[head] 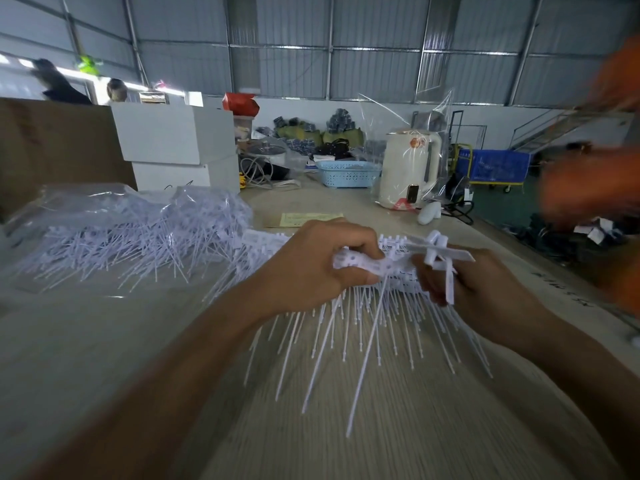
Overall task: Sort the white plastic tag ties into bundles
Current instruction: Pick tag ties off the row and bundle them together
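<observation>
My left hand (311,268) grips the heads of a row of white plastic tag ties (363,323) above the table; their thin tails fan down toward me. My right hand (478,282) holds the right end of the same row, with a few ties (440,251) sticking up crosswise between its fingers. A large loose heap of white tag ties (114,244) lies on the table to the left, partly under a clear plastic bag (86,199).
White boxes (173,140) stack at the back left beside a brown cardboard sheet (52,147). A blue basket (348,173) and a bagged white kettle (407,168) stand behind. A blurred person in orange (595,181) moves at the right table edge.
</observation>
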Tool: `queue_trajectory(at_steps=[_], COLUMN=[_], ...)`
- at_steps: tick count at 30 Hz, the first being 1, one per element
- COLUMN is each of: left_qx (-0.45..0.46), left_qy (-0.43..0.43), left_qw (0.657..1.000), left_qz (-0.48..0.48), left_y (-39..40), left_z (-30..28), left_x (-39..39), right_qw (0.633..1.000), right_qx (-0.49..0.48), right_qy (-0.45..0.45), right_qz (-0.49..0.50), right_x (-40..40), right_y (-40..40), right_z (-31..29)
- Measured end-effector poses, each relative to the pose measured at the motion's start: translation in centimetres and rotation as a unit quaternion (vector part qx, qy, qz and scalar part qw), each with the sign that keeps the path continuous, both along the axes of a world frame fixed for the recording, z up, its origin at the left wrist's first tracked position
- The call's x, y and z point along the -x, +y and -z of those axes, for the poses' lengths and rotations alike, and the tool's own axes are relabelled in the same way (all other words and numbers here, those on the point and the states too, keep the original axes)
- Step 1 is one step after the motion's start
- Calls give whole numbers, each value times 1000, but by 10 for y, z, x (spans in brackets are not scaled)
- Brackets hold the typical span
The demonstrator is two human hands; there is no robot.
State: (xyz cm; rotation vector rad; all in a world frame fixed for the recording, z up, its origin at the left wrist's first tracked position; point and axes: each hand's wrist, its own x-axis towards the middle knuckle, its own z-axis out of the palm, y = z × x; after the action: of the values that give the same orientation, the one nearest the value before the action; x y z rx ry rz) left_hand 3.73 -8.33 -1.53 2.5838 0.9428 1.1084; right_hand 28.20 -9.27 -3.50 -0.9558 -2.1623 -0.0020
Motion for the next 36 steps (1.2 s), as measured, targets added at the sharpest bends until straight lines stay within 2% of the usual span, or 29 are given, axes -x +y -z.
queue_trajectory(at_steps=[4,8,13,15,17,19,20,23,26,28,30,33,36], left_qx=[-96,-140,-125,-78,-41,-25,-20,-2,15,17,18,-3,-53], left_qy=[124,186,197,210,234,211,179,68,-2,-33,-41,-52,-98], left_qw=[987,972,972,975,971,977,983,996,998,998,999,998,993], left_qz=[-17,-16,-6,5,3,-21,-36,-53,-56,-43,-29,-32,-39], left_y=[1,-3,-2,-1,2,8,11,16,12,8,5,1,-3], left_z=[-1,-5,-12,-6,3,8,9,9,10,9,10,14,15], left_x=[-1,-3,-4,1,8,14,15,13,6,0,-7,-15,-23], right_qw=[993,978,975,976,975,971,970,982,988,986,992,988,985], right_qx=[-41,-105,-111,-143,-137,-65,-35,-49,-97,-101,-44,77,107], right_qy=[-99,-162,-168,-128,-54,41,55,-35,-20,-10,11,108,127], right_qz=[56,82,93,102,168,227,234,179,120,135,117,76,45], right_x=[0,-3,-3,-14,-36,-54,-56,-34,-12,-4,1,7,20], right_y=[-1,-8,-4,6,18,28,30,29,22,19,15,8,1], right_z=[-4,-11,-10,-8,-10,-5,0,12,6,6,11,13,12])
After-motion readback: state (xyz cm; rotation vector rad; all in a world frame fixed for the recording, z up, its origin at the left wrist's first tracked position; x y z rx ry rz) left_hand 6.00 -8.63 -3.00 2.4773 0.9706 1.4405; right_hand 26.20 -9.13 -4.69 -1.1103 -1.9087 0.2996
